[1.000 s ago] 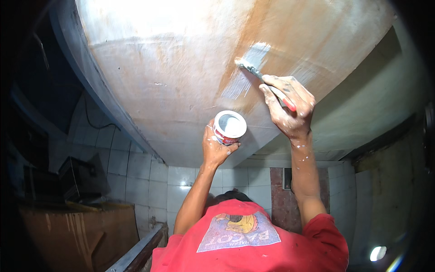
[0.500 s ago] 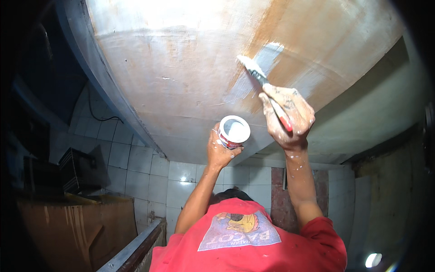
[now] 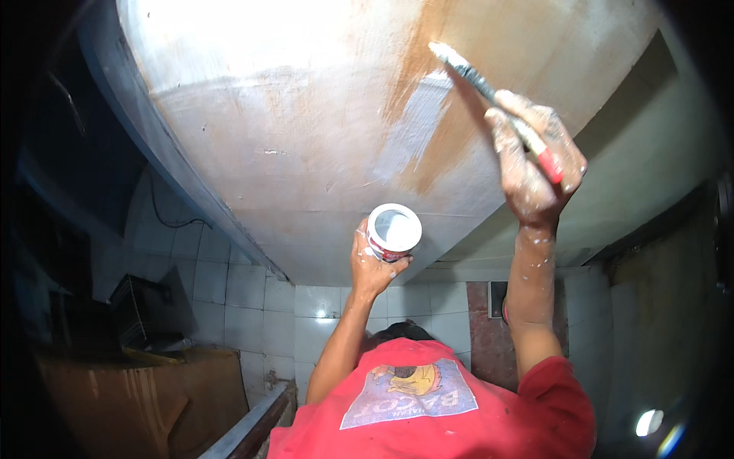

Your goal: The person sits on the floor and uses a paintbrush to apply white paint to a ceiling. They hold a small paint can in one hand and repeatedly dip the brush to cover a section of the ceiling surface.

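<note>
Spreading above both raised hands is the pale ceiling (image 3: 306,153), stained brown, with a fresh white painted patch (image 3: 417,126) just left of the brush tip. Below the hands, a red shirt (image 3: 459,413). The right hand (image 3: 535,168), paint-spattered, is clamped on a red-handled paintbrush (image 3: 489,88) touching the ceiling. The left hand (image 3: 371,264) grips a small white paint can (image 3: 393,229) from beneath.

Home room under renovation: white wall tiles (image 3: 229,283), stained ceiling (image 3: 306,153) half painted, brown board (image 3: 145,398) leaning below
</note>
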`<state>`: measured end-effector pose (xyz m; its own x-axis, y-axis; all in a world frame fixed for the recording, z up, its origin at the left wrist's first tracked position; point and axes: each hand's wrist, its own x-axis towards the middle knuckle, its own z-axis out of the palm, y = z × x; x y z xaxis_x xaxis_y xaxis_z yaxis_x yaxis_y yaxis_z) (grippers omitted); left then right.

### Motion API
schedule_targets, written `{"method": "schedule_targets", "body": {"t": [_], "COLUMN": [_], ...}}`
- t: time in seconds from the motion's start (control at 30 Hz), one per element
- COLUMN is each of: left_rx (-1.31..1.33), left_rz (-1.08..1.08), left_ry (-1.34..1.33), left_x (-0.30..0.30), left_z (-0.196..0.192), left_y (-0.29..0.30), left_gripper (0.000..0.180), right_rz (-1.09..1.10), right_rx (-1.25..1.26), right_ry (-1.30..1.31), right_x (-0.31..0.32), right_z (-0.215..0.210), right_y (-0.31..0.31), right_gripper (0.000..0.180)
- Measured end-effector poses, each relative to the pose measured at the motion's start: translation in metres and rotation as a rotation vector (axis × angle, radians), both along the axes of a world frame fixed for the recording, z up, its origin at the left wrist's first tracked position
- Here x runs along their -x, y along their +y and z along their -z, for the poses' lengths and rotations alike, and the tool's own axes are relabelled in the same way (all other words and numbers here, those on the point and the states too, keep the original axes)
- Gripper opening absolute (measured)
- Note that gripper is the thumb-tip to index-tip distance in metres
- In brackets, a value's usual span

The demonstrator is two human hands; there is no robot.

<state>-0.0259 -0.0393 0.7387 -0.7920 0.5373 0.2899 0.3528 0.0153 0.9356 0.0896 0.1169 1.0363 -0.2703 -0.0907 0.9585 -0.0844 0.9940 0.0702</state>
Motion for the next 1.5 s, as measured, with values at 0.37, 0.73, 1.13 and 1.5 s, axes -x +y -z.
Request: {"method": "schedule_targets", "body": {"t": [0.37,0.73,1.13,1.5], "left_rx": [0.001,0.01,0.055,0.081], "left_rz": [0.077,0.109,0.106,0.057], "left_ry": [0.016,-0.078,-0.166,-0.037], "left_x": [0.004,0.004,0.008,0.01], "left_z": [0.0,0.015,0.018,0.034], "left_y": [0.002,0.006,0.004,0.006], "left_gripper": [0.116,0.115,0.112,0.12], "right_rz": [0.092,0.257,0.157,0.186], "right_rx": [0.053,-0.24,-0.015,-0.082], "right_ry": [-0.246,-0.226,-0.311,-0.392], "right_x": [-0.003,0.01,0.007,0.021], "right_z": [0.039,0.191,0.111,0.235], "right_y": [0.026,0.044,0.053,0.051], "right_gripper": [0.018,0.037,0.029,0.039]}}
